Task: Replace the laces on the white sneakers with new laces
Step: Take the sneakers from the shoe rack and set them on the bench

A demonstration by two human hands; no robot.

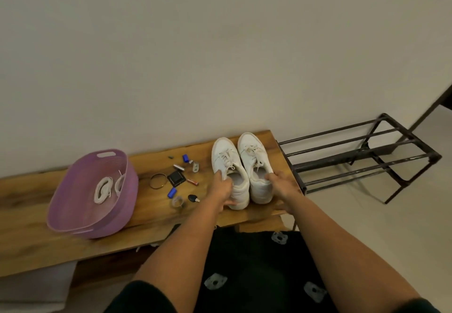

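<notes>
Two white sneakers stand side by side on the right end of a wooden bench, toes toward the wall, both laced with white laces. My left hand grips the heel collar of the left sneaker, thumb down by the sole. On the right sneaker, my right hand holds the heel, fingers hooked over its collar. Two coiled white laces lie inside a purple plastic basket at the left of the bench.
Small clutter lies between basket and sneakers: a metal ring, a black square item, blue cylinders, batteries, a key. An empty black metal shoe rack stands right of the bench. A wall rises behind.
</notes>
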